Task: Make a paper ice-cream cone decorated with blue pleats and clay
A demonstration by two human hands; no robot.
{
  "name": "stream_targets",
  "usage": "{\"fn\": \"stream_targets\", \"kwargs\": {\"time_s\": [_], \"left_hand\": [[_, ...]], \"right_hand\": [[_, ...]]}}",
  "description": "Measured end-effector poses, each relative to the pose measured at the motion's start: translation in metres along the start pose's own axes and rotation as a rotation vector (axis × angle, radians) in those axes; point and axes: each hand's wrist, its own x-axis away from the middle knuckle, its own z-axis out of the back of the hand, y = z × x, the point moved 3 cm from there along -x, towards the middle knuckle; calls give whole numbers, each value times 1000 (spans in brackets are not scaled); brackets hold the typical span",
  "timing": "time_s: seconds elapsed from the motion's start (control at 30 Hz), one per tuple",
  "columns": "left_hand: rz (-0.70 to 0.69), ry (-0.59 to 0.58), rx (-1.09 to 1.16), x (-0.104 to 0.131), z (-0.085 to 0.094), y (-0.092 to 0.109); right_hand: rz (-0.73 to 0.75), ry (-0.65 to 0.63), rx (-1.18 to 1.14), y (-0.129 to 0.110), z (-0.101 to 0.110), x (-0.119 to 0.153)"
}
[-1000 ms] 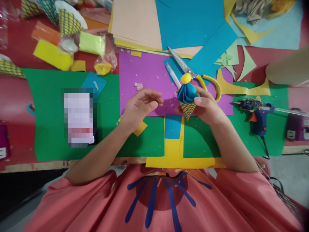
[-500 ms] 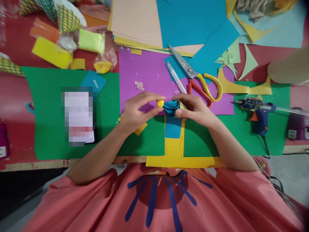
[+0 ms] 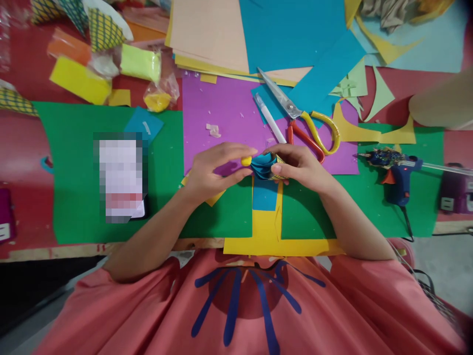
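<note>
Between the fingers and thumb of my left hand (image 3: 218, 165) is a small yellow ball (image 3: 246, 161), apparently soft clay. The ball sits against the open end of a rolled piece with blue folded layers (image 3: 263, 165) and a yellow-and-green checked outside. My right hand (image 3: 301, 165) is closed around this rolled piece from the right, hiding much of its checked side. Under the hands lie a blue paper strip (image 3: 265, 196) and a yellow paper piece (image 3: 266, 227). Just beyond them are a white pen (image 3: 271, 118) and large scissors (image 3: 291, 109) with red and yellow handles.
A glue gun (image 3: 401, 180) with a cord lies at right. On the left is a phone (image 3: 121, 177) with a blurred screen. Clay packets (image 3: 80, 80) and checked cones (image 3: 105, 29) are at the upper left. Paper sheets (image 3: 281, 34) are stacked at the back.
The yellow ball has moved slightly to meet the blue folds. My left fingertips have shifted a little to the right around it. My right hand has barely moved.
</note>
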Motion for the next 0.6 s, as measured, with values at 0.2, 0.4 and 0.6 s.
{"fn": "stream_targets", "kwargs": {"time_s": [0.2, 0.4, 0.6], "left_hand": [[-88, -35, -35, -4, 0, 2], [-70, -19, -30, 0, 0, -1], [-91, 19, -132, -4, -1, 4]], "right_hand": [[-53, -10, 16, 3, 0, 1], [-23, 16, 73, 0, 1, 1], [82, 53, 312, -1, 3, 0]]}}
